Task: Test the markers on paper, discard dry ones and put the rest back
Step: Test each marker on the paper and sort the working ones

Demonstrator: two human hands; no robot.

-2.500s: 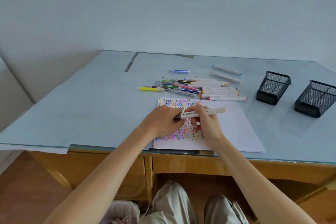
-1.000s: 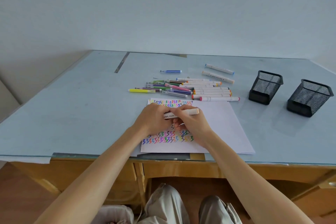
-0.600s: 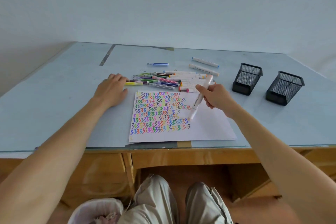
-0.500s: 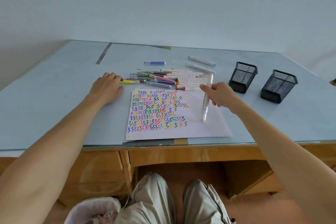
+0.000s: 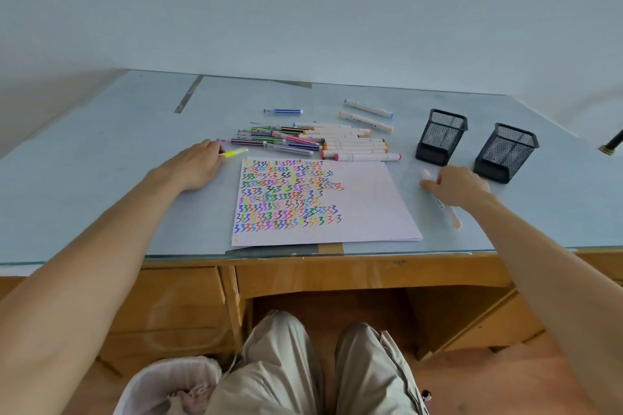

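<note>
Head view shows the right hand point(image 5: 460, 187) with its fingers point(image 5: 427, 184) lying loosely over a white marker point(image 5: 445, 207) that rests flat on the table point(image 5: 101, 158), right of the paper point(image 5: 364, 205) and just in front of the two mesh cups point(image 5: 441, 136); whether they grip it or only rest on it cannot be told. That spot, apart from the pile, suggests a place for tested markers. The left hand point(image 5: 197, 165) lies palm-down, fingers half curled at the end of a yellow marker point(image 5: 234, 154), likely the next to test. Beyond it lies the pile of markers point(image 5: 317, 141). A lined bin point(image 5: 172, 384) waits under the table for dry ones.
</note>
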